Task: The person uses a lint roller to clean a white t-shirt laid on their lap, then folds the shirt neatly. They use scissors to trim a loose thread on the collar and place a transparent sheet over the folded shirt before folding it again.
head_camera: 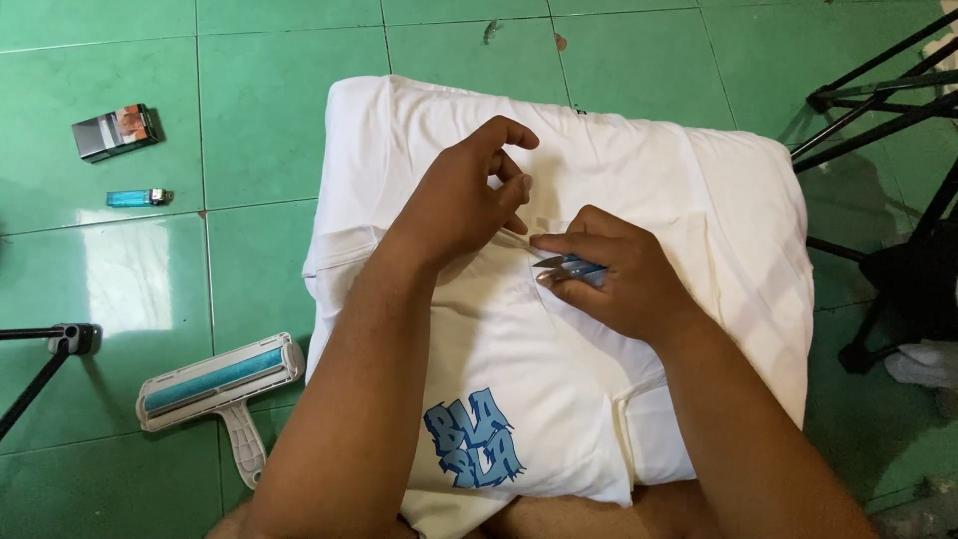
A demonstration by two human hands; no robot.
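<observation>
A white T-shirt [589, 160] with a blue graffiti-style print [475, 441] lies spread over a white cushion on the green tiled floor. My left hand [464, 195] pinches the fabric near the collar, its fingers curled together on a fold or thread. My right hand [609, 274] holds small blue-handled thread snips [569, 266], their metal tip pointing left toward the pinched spot, almost touching it.
A white lint roller with a teal strip [222, 384] lies on the floor at lower left. A small box [117, 131] and a blue lighter [139, 197] sit at upper left. Black tripod legs [878, 110] stand at right, another stand [45, 349] at the left edge.
</observation>
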